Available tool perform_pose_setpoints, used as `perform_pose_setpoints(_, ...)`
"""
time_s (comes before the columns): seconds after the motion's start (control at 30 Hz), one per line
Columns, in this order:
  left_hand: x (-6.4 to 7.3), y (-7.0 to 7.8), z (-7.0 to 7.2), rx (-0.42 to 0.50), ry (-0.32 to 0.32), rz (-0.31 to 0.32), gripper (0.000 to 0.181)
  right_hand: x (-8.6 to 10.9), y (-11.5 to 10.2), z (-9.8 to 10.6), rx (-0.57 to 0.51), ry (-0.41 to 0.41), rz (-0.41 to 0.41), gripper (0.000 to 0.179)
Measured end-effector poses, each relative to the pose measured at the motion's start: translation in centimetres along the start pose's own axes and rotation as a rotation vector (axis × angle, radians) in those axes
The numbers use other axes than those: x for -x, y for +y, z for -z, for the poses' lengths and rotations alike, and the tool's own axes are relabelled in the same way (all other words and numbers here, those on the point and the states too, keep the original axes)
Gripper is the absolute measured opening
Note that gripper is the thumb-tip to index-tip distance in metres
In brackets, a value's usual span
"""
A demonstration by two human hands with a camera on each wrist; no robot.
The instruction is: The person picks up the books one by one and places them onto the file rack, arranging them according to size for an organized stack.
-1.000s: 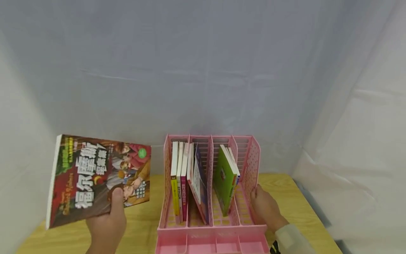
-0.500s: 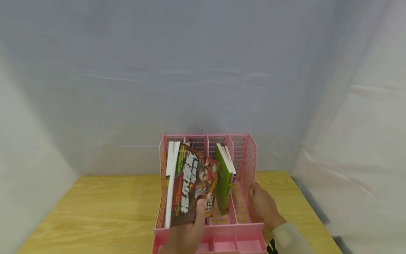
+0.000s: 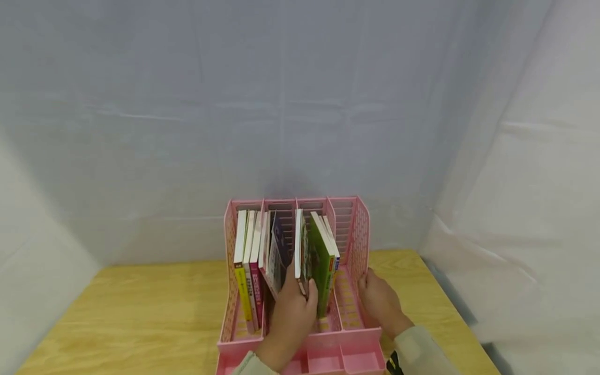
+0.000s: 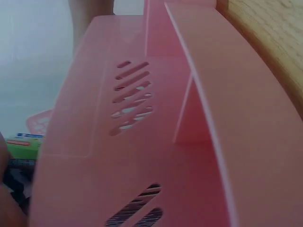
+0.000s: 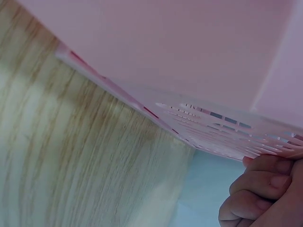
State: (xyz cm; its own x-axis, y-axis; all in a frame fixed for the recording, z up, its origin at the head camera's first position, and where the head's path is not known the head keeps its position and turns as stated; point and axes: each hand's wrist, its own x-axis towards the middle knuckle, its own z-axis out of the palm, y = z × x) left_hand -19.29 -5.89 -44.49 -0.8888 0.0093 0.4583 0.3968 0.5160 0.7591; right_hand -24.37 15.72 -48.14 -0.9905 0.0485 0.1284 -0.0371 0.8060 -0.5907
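In the head view my left hand (image 3: 292, 312) grips a thin book (image 3: 298, 245) by its lower end. The book stands upright at the third compartment of a pink file rack (image 3: 300, 337), just left of a green book (image 3: 321, 260). Its cover is turned mostly out of sight. My right hand (image 3: 380, 302) holds the front edge of the rack's right side wall, thumb inside. The right wrist view shows that hand's curled fingers (image 5: 260, 189) against the slotted wall. Only a sliver of the left hand (image 4: 7, 208) enters the left wrist view.
Several books (image 3: 248, 271) stand in the rack's leftmost compartment. More books (image 3: 276, 255) lean in the second one. Small front trays (image 3: 323, 359) run along the rack's near side. A wooden table (image 3: 140, 307) lies beneath, with pale sheeting (image 3: 281, 104) behind and at the sides.
My left hand has carried the book from the left, across the rack front, to beside the green book, turning it from cover-facing to edge-on. The right hand keeps its hold on the wall.
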Motion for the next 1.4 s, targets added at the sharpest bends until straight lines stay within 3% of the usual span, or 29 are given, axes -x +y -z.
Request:
perform_pose_setpoints(0.17,-0.3,-0.9,-1.4,-0.056,-0.064,-0.040,0.061,0.1,0.0,-0.3,0.015,0.006,0.010,0.039)
perform_pose_setpoints(0.47,-0.7,-1.1,-1.4,-0.022,-0.380,-0.008,0.099,0.2,0.0,-0.3,0.035,0.052,0.044,0.032)
perform_pose_setpoints(0.6,-1.0,-1.6,-1.5,-0.036,-0.438,0.002,0.095,0.1,0.0,-0.1,0.017,0.042,0.037,0.033)
perform_pose_setpoints(0.67,-1.1,-1.8,-1.6,-0.050,-0.418,0.003,0.089,0.1,-0.1,-0.1,0.010,0.032,0.029,0.034)
perform_pose_setpoints(0.77,-1.4,-1.9,-1.7,-0.024,-0.334,0.040,0.075,0.1,-0.3,-0.2,-0.001,0.024,0.015,0.038)
perform_pose_setpoints(0.93,-1.4,-2.2,-1.2,-0.016,-0.223,0.089,0.026,0.2,-0.8,-0.6,-0.013,0.004,0.011,0.042)
perform_pose_setpoints(1.13,-0.9,-2.4,-0.4,-0.070,-0.208,0.072,0.024,0.2,-1.5,-1.0,0.035,-0.009,0.052,0.039)
perform_pose_setpoints(1.27,-0.9,-2.2,-0.7,-0.137,-0.167,0.060,0.026,0.1,-1.6,-0.7,0.093,0.019,0.109,0.038)
perform_pose_setpoints(1.4,-1.2,-1.8,-1.1,-0.200,-0.138,0.013,0.026,-0.3,-1.5,-0.3,0.071,-0.004,0.088,0.044)
